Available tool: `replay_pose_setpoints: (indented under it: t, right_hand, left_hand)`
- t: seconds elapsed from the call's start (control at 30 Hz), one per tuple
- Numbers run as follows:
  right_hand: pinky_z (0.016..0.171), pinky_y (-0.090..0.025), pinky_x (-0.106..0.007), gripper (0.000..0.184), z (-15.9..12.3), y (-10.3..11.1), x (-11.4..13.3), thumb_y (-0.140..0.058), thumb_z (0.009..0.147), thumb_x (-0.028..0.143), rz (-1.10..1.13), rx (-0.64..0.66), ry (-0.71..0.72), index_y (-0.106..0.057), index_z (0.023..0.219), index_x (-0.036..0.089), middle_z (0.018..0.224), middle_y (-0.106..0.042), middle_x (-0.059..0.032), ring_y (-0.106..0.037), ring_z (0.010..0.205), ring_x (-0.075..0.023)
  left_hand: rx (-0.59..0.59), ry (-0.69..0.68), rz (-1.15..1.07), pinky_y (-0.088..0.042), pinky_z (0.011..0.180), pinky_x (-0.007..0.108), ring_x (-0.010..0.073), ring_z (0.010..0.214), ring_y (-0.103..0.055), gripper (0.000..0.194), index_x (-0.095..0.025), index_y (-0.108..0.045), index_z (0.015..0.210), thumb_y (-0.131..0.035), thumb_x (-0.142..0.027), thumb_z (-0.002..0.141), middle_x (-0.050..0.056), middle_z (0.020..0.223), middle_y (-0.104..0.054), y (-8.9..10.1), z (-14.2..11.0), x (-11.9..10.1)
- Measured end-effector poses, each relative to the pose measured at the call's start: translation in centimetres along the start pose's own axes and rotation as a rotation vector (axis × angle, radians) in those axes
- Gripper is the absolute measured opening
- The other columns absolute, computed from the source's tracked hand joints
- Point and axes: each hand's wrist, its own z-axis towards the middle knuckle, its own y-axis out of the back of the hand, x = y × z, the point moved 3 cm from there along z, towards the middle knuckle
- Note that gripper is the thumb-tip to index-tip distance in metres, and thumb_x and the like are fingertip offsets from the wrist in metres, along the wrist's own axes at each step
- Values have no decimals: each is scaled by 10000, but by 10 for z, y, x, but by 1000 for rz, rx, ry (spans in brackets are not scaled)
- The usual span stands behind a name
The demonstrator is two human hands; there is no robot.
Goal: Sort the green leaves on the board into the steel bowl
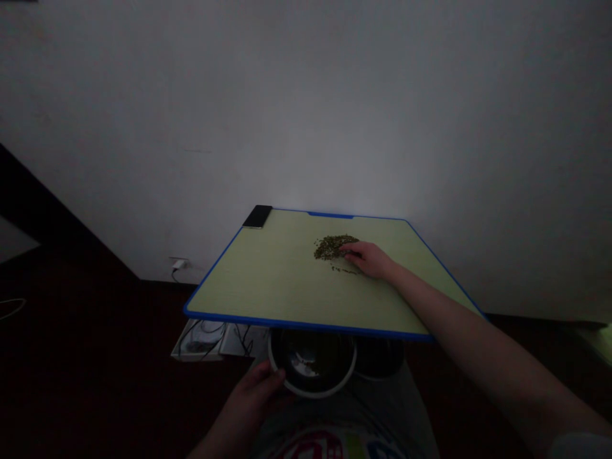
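A pile of small, dark greenish-brown grains (328,247) lies on the pale tabletop (268,274), with a thin line of strays on its near side. At the right edge of the pile, my right hand (367,257) has its fingers bent in a pinch; whatever is between the fingertips is too small and dim to tell. Below the table's front edge, my left hand (261,387) grips the left rim of a dark bowl with a light rim (319,390), thumb over the edge. A few small specks show inside the bowl, and its far side is hidden under the table.
A black phone (258,216) lies at the table's far left corner. A second dark container (380,358) sits right of the bowl, partly under the table. White boxes with cables (201,338) are on the floor at left. A charger (179,264) is plugged into the wall.
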Motion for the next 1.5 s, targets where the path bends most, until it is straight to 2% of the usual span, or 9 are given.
replay_pose_setpoints:
  t: [0.33,0.47,0.57,0.73,1.0,1.2,1.3,1.43,1.5]
  right_hand:
    - [858,-482,-326,332,-7,2,-2,-505,897,263,13,13,29,-675,1178,211,1080,-714,-67,-645,966,-206]
    - [899,-472,-341,339,-5,2,-4,-519,888,244,-13,-20,-37,-668,1192,229,1138,-699,-65,-636,1024,-217]
    - [884,-472,-339,344,-2,1,-4,-517,891,245,-20,-12,-37,-665,1201,230,1120,-705,-66,-640,992,-212]
    - [825,-475,-308,348,0,-1,1,-511,890,245,14,29,7,-664,1203,227,1054,-717,-56,-643,907,-185]
    - [841,-467,-319,349,-6,-2,2,-504,898,246,31,60,39,-658,1209,210,1070,-710,-75,-636,944,-193]
    - [798,-464,-302,349,-11,-3,8,-519,889,251,23,64,0,-663,1202,198,985,-720,-75,-638,869,-184]
    - [822,-463,-306,351,-13,-2,11,-515,889,247,-17,50,-37,-659,1207,206,1026,-720,-72,-642,893,-192]
    - [856,-462,-313,366,-24,2,9,-514,887,267,-70,11,-142,-648,1223,211,1114,-705,-81,-642,972,-215]
    - [815,-470,-307,367,-31,5,7,-511,888,288,-98,-2,-204,-648,1221,215,1089,-713,-78,-652,930,-216]
  left_hand:
    - [-6,-19,15,-540,868,445,334,952,-719,327,-165,-744,885,-815,-343,619,118,956,-803,-2,0,-2]
    - [15,-12,3,-540,855,429,330,970,-714,285,-166,-742,880,-795,-325,649,123,946,-803,1,3,0]
    - [6,-14,30,-550,817,412,319,931,-724,278,-165,-735,889,-783,-326,667,117,930,-805,4,5,1]
    - [26,-25,14,-544,868,431,317,928,-727,248,-161,-729,845,-781,-326,667,111,940,-804,0,2,-1]
    - [18,7,-39,-528,911,439,320,947,-728,316,-161,-738,922,-800,-294,643,125,966,-802,-5,0,-2]
    - [-26,19,-6,-544,877,433,323,930,-732,285,-167,-735,841,-827,-295,604,114,912,-809,-4,-1,-4]
    - [-38,12,8,-553,845,431,332,936,-729,312,-168,-738,861,-826,-311,598,120,923,-808,-4,-2,-5]
    - [-11,14,-8,-538,879,432,327,946,-726,267,-167,-736,846,-807,-298,625,116,927,-807,-4,-2,-4]
    - [8,15,-24,-534,890,429,317,923,-732,237,-168,-732,828,-799,-294,639,111,915,-809,-5,-2,-2]
